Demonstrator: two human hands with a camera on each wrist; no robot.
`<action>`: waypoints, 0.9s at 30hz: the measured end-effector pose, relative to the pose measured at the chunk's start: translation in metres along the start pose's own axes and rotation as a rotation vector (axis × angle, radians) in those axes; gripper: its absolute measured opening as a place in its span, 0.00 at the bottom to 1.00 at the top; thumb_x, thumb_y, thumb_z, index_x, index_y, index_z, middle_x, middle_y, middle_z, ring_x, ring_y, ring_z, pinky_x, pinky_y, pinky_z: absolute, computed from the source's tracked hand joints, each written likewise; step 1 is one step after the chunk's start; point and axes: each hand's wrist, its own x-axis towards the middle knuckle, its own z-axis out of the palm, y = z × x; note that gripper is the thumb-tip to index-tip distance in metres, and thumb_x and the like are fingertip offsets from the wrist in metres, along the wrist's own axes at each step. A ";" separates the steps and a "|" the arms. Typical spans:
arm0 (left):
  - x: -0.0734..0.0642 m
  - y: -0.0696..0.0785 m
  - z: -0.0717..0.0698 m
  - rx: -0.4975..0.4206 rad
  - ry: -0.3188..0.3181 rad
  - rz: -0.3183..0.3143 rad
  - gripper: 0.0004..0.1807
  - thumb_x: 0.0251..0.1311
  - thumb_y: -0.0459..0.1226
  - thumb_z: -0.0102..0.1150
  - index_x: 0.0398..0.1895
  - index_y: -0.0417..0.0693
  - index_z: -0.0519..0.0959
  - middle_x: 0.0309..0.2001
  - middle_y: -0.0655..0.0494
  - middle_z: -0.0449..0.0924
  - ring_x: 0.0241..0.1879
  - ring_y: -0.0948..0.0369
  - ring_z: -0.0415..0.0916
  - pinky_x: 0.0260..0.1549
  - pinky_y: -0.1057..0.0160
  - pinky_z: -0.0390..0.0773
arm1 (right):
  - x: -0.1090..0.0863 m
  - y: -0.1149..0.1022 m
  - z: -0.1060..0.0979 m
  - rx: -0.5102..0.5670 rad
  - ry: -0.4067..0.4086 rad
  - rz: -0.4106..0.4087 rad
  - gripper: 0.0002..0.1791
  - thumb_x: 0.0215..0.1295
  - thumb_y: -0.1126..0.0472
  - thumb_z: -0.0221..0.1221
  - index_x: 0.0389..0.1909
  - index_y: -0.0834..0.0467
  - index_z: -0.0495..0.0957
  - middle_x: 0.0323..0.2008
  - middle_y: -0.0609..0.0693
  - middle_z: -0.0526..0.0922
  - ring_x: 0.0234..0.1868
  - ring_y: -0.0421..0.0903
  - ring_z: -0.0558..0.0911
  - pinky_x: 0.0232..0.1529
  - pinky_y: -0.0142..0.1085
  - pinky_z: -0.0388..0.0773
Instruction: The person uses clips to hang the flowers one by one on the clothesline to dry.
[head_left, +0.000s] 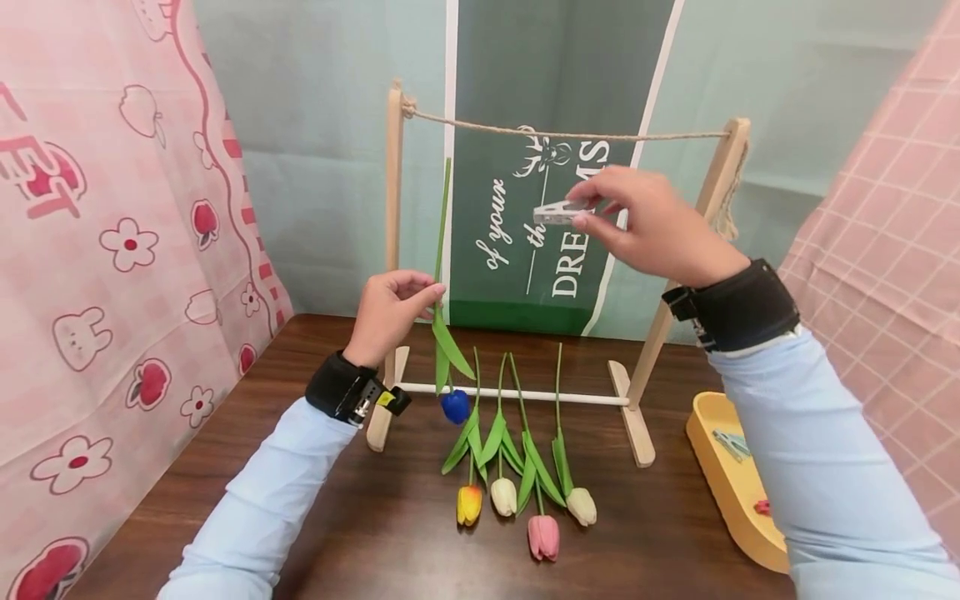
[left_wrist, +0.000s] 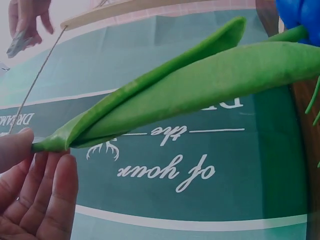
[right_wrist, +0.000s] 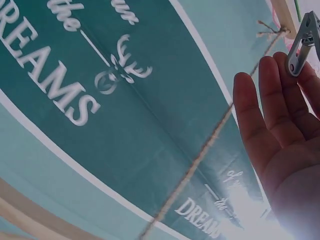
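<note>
Our left fingers point(head_left: 427, 296) pinch a blue tulip point(head_left: 447, 342) upside down, bloom point(head_left: 455, 407) below them, while our higher right fingers point(head_left: 600, 229) clamp a clothespin point(head_left: 555, 214).

A pink printed cloth point(head_left: 176, 312) hangs left of a green lettered backdrop point(head_left: 517, 67), apparently fabric.

Window between left post point(head_left: 393, 192) and right post point(head_left: 722, 179) is passable: rope point(head_left: 570, 134) caps it, white bar point(head_left: 532, 396) crosses low, green cloth point(head_left: 555, 50) behind. Left hand point(head_left: 392, 315) holds blue tulip point(head_left: 450, 343) near left post, tightening that side. Four tulips point(head_left: 504, 497) obstruct low front; lane between them and yellow tray point(head_left: 716, 492), which right sleeve point(head_left: 832, 442) partly hides.
</note>
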 end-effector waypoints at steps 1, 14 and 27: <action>0.003 0.000 0.000 -0.008 0.007 0.006 0.11 0.60 0.34 0.66 0.38 0.32 0.84 0.32 0.38 0.83 0.29 0.52 0.82 0.30 0.55 0.83 | 0.005 0.000 -0.004 -0.016 0.000 -0.012 0.11 0.63 0.72 0.62 0.46 0.69 0.78 0.38 0.55 0.81 0.36 0.48 0.81 0.39 0.32 0.75; 0.032 0.004 -0.001 0.003 0.091 0.057 0.11 0.58 0.36 0.69 0.36 0.33 0.84 0.29 0.45 0.84 0.26 0.59 0.82 0.28 0.62 0.83 | 0.073 -0.012 -0.046 -0.156 -0.065 0.077 0.14 0.65 0.64 0.63 0.49 0.67 0.80 0.40 0.58 0.82 0.38 0.48 0.79 0.38 0.22 0.68; 0.046 0.006 0.005 0.034 0.141 0.068 0.12 0.59 0.35 0.68 0.37 0.31 0.84 0.31 0.39 0.84 0.27 0.55 0.81 0.28 0.59 0.83 | 0.133 -0.018 -0.044 -0.240 -0.215 0.178 0.16 0.69 0.58 0.60 0.51 0.65 0.80 0.41 0.57 0.81 0.41 0.48 0.75 0.47 0.41 0.70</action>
